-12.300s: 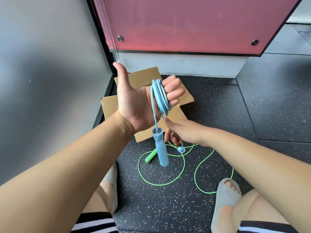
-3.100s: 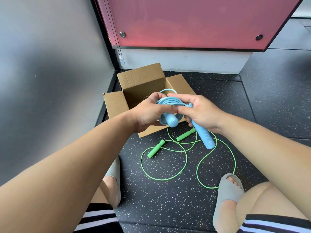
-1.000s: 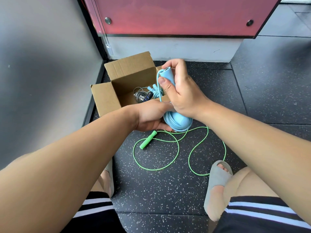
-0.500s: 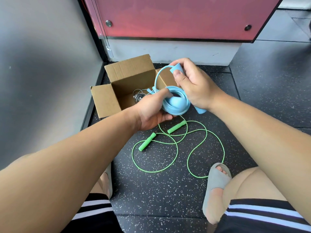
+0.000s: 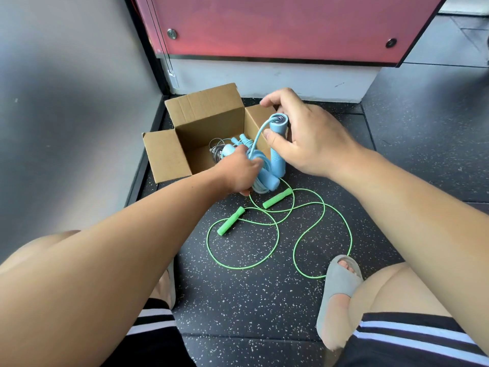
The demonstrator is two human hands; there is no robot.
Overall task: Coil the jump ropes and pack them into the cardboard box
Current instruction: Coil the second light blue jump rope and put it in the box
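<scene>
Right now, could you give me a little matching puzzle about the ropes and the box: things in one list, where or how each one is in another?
Things:
1. coiled blue cord
2. upright blue handle
3. green rope
4. cardboard box

Place or state:
A. spread loose on the floor
B. standing open
C. gripped by the right hand
D. held by the left hand

Pairs: 1-D, 2-C, 3-A, 4-B

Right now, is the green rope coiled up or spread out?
Spread out. The green jump rope lies in wide, loose loops on the floor.
</scene>
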